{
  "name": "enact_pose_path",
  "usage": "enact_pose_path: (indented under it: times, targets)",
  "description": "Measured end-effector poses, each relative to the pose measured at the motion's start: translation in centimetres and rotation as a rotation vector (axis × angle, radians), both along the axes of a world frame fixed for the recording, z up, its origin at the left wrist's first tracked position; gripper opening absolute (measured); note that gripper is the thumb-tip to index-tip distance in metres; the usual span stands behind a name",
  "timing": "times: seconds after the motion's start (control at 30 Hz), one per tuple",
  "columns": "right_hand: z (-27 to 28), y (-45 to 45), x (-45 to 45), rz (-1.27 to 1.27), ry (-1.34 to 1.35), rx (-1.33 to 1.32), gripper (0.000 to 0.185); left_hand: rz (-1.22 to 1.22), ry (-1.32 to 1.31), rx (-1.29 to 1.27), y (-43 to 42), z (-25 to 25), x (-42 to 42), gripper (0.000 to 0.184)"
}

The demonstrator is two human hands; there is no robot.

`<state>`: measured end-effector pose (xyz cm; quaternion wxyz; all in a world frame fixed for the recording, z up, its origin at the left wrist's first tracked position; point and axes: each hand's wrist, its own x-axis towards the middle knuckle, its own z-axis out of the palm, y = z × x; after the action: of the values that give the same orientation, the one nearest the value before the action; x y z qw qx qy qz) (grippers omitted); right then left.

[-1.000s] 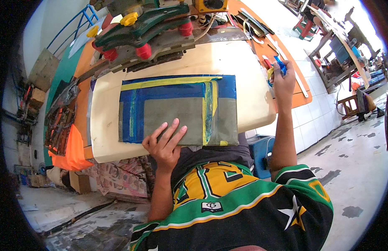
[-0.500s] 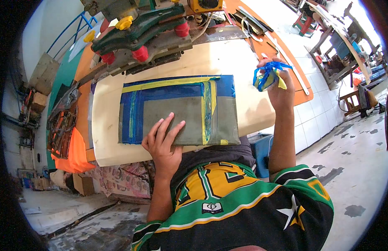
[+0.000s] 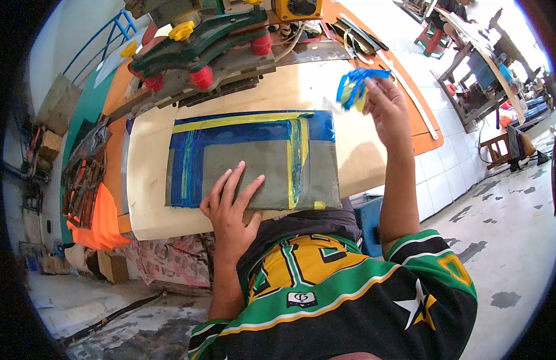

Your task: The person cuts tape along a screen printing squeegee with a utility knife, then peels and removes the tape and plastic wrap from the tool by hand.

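A flat grey panel [image 3: 254,155] with blue and yellow bands along its upper and side edges lies on a cream sheet [image 3: 149,162]. My left hand [image 3: 233,210] rests on the panel's lower part, its fingers spread out on the grey surface. Above and to the right, my right hand [image 3: 389,111] is closed on a crumpled bunch of thin blue and yellow strips [image 3: 353,87]. The bunch is raised above the sheet, apart from the panel. A yellow scrap [image 3: 319,205] shows at the panel's lower right edge.
A green machine frame [image 3: 212,39] with red feet and yellow knobs stands at the back of the orange table [image 3: 428,141]. Orange cloth [image 3: 104,222] hangs at the left. Long strips and tools lie at the back right. Farther off, a person sits beside a workbench [image 3: 476,57].
My right hand has moved left and slightly up with the bunch of strips. My left hand stays on the panel. The whole view has shifted slightly.
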<state>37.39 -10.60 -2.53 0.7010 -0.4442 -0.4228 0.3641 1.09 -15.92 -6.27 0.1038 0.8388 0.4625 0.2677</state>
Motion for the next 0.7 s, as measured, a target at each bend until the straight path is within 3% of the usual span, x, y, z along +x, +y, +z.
enact_pose_path:
  times: [0.17, 0.43, 0.53, 0.6, 0.67, 0.7]
  targets:
    - [1.6, 3.6, 2.0, -0.136, 0.074, 0.031, 0.032, -0.004, 0.026, 0.013, 0.0, -0.5, -0.2, 0.073]
    - [1.3, 11.2, 8.2, -0.178, -0.433, -0.158, 0.025, -0.015, 0.021, 0.032, 0.0, -1.1, -0.3, 0.072]
    - [0.5, 14.6, 9.6, -0.236, -0.547, -0.177, 0.037, -0.018, 0.036, 0.029, 0.0, -1.4, -0.4, 0.073]
    - [0.2, 16.7, 10.2, -0.245, -0.630, -0.349, 0.047, -0.015, 0.038, 0.036, 0.0, -1.6, -0.4, 0.074]
    - [-1.5, 18.6, 11.2, -0.292, -0.762, -0.278, 0.055, -0.022, 0.043, 0.045, 0.0, -1.9, -0.6, 0.074]
    - [-1.5, 18.7, 10.8, -0.331, -0.675, -0.300, 0.057, -0.026, 0.045, 0.053, 0.0, -2.0, -0.6, 0.075]
